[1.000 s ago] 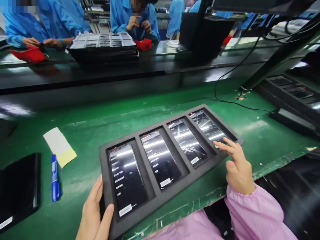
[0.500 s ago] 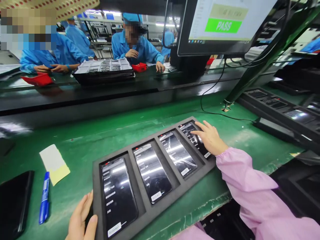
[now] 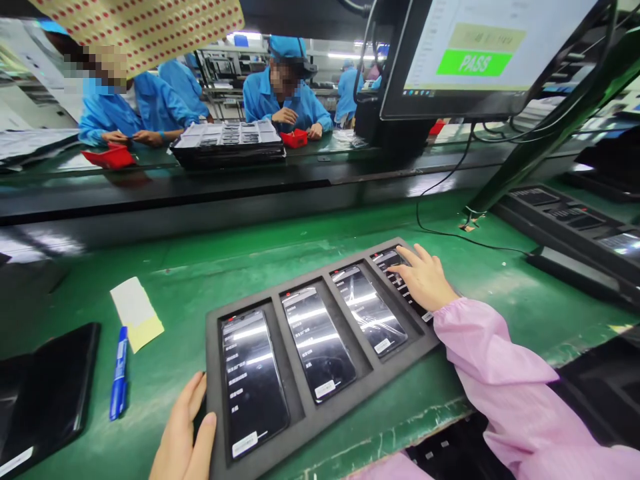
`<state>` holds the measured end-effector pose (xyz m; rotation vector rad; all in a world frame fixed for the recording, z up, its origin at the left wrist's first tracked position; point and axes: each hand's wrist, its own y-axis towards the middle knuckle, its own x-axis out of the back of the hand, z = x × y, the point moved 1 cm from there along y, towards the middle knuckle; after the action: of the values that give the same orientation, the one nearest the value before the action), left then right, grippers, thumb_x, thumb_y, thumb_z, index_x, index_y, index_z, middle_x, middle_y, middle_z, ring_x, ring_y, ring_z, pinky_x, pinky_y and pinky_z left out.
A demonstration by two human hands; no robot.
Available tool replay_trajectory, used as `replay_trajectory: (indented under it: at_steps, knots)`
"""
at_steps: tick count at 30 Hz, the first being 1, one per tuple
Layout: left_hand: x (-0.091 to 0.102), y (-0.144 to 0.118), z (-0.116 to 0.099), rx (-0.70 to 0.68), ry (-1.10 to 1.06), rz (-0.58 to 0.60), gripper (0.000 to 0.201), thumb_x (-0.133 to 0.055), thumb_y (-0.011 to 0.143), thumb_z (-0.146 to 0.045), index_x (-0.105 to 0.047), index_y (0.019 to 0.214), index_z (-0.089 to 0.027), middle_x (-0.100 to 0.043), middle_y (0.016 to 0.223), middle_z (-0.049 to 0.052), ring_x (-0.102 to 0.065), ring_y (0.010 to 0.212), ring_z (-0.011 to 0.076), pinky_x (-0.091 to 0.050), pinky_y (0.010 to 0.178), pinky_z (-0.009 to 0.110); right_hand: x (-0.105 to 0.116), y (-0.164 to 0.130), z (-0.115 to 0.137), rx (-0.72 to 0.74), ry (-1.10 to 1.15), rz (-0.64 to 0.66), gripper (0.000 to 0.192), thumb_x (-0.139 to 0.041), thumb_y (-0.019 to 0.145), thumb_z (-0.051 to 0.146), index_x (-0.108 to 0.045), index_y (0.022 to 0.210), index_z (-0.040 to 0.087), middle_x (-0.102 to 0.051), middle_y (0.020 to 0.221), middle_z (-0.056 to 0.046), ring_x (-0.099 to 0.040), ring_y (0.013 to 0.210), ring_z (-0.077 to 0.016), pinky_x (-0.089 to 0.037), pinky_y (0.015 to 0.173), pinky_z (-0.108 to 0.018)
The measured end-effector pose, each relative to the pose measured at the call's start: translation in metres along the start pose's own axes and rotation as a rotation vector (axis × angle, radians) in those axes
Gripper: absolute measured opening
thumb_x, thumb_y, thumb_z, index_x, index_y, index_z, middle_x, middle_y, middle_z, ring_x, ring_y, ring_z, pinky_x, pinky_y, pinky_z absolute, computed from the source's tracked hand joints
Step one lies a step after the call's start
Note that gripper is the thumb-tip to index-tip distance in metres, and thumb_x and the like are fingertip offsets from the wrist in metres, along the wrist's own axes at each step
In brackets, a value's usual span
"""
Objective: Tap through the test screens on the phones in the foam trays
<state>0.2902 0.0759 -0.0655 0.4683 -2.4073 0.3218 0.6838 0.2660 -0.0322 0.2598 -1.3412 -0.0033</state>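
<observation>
A dark grey foam tray point(image 3: 295, 393) lies slanted on the green bench, with several smartphones in its compartments. The leftmost phone point(image 3: 256, 387), the second phone point(image 3: 319, 347) and the third phone point(image 3: 370, 310) show lit menus and have white labels at their lower ends. My left hand point(image 3: 185, 433) grips the tray's left edge, thumb and fingers against its side; a dark part between them is hard to make out. Over the rightmost phone point(image 3: 405, 283) is my right hand point(image 3: 425, 277), open with fingers spread and fingertips at the screen, covering part of it.
A blue marker point(image 3: 119, 373), a white and yellow paper slip point(image 3: 137, 313) and a black device point(image 3: 55, 393) lie left. A monitor point(image 3: 475, 60) reading PASS hangs above. Its cable point(image 3: 425, 200) trails to dark trays point(image 3: 570, 220) at right. Co-workers in blue point(image 3: 285, 100) sit opposite.
The view has shifted, so the tray and bench items sit further right in the picture. Both hands keep their places at the tray. A co-worker opposite has drawn one hand toward the red bin.
</observation>
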Motion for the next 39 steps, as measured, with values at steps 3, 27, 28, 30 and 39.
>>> replay_trajectory:
  at_steps: [3,27,28,30,39]
  knots:
    - [0.001,0.006,0.015,-0.023,0.026,0.026,0.066,-0.032,0.084,-0.061,-0.03,0.138,-0.022,-0.041,0.144,0.01,-0.035,0.134,0.0289,-0.023,0.113,0.055,0.002,-0.003,0.02,0.088,0.017,0.011,0.06,-0.014,0.093,0.04,-0.072,0.1,0.027,-0.044,0.141,-0.004,-0.027,0.135,-0.034,-0.028,0.102,-0.064]
    - [-0.001,-0.001,0.031,-0.394,0.196,-0.032,0.047,-0.035,0.093,-0.029,-0.028,0.138,-0.018,-0.05,0.134,0.015,-0.049,0.123,0.024,-0.043,0.102,0.048,-0.022,-0.018,0.142,0.573,0.116,0.215,0.051,-0.022,0.095,0.043,-0.066,0.11,0.022,-0.044,0.141,-0.009,-0.026,0.135,-0.0365,-0.031,0.099,-0.065]
    - [-0.002,-0.002,0.031,-0.408,0.202,-0.037,0.047,-0.035,0.093,-0.029,-0.028,0.138,-0.018,-0.05,0.134,0.015,-0.05,0.123,0.024,-0.044,0.101,0.048,-0.022,-0.018,0.144,0.576,0.136,0.191,0.052,-0.02,0.095,0.042,-0.066,0.108,0.022,-0.045,0.14,-0.009,-0.026,0.135,-0.0355,-0.031,0.1,-0.064]
    - [-0.002,-0.004,0.031,-0.425,0.214,-0.043,0.049,-0.037,0.092,-0.027,-0.027,0.139,-0.018,-0.051,0.133,0.015,-0.05,0.123,0.0239,-0.045,0.101,0.047,-0.021,-0.018,0.15,0.589,0.183,0.14,0.052,-0.019,0.095,0.04,-0.067,0.105,0.021,-0.048,0.137,-0.009,-0.027,0.135,-0.0334,-0.031,0.101,-0.062]
    - [-0.002,-0.012,0.029,-0.429,0.208,0.005,0.052,-0.037,0.092,-0.025,-0.024,0.141,-0.017,-0.047,0.136,0.018,-0.047,0.125,0.0253,-0.043,0.101,0.047,-0.032,-0.029,0.212,0.766,0.244,0.192,0.049,-0.023,0.095,0.042,-0.062,0.108,0.016,-0.044,0.14,-0.013,-0.026,0.136,-0.0328,-0.031,0.103,-0.061]
